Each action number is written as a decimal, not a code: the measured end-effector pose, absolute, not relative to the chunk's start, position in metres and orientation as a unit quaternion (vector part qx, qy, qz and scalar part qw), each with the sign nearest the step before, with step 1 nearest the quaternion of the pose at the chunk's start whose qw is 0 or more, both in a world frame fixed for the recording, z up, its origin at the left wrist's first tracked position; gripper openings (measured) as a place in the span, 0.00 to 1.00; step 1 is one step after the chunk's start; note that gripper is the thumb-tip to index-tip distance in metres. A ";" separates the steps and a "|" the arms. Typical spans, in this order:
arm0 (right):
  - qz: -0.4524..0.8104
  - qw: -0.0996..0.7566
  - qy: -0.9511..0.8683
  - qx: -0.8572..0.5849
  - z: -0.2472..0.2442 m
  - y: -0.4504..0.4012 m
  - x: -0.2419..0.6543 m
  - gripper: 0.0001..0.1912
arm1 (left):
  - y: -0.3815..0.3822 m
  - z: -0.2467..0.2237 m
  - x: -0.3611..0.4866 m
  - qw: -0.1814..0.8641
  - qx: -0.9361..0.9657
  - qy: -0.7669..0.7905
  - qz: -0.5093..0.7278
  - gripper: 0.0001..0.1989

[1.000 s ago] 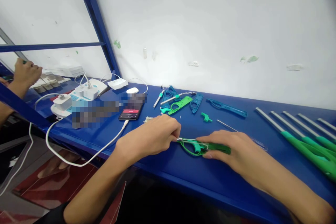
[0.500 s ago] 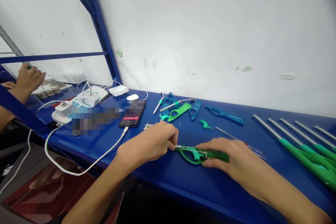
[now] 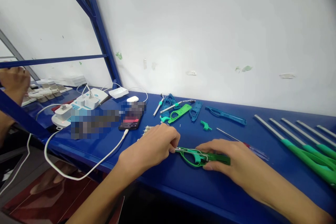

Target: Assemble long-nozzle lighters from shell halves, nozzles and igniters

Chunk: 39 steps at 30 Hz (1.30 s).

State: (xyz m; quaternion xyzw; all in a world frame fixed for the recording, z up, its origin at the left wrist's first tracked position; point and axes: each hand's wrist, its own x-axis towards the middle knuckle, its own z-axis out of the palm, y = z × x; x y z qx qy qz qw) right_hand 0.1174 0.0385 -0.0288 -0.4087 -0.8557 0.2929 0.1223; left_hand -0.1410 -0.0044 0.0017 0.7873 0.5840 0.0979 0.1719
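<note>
An opened green long-nosed lighter [image 3: 191,156] lies across the front of the blue table, its teal trigger and thin wires exposed. My left hand [image 3: 154,142] is closed in a pinch on the metal tube [image 3: 178,149] at its left end; the fingertips partly hide it. Around the right end of the casing, my right hand [image 3: 223,154] grips with thumb below and fingers above. Just behind lie a loose teal trigger [image 3: 205,125] and a light green casing half [image 3: 180,113]. A screwdriver [image 3: 246,144] rests beyond my right hand.
Several finished-looking green lighters [image 3: 304,150] lie at the right. Blue casing halves [image 3: 225,114] and metal tubes [image 3: 158,107] are near the wall. A phone [image 3: 130,120] with a white cable [image 3: 76,177] and a power strip [image 3: 69,112] sit left. Another person's hand [image 3: 15,78] shows far left.
The other person's hand at the far left has moved left and slightly down. My hands keep nearly the same hold on the lighter; the view has shifted slightly.
</note>
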 end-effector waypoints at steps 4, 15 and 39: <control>0.291 0.127 -0.866 -0.386 -0.029 0.040 0.117 0.17 | -0.003 0.000 -0.142 0.167 0.788 0.585 0.091 0.11; 0.275 0.136 -0.861 -0.405 -0.022 0.035 0.118 0.14 | -0.009 0.014 -0.130 0.156 0.777 0.608 0.056 0.13; 0.160 0.146 -0.873 -0.438 -0.023 0.034 0.113 0.13 | -0.009 0.003 -0.133 0.137 0.792 0.589 0.079 0.12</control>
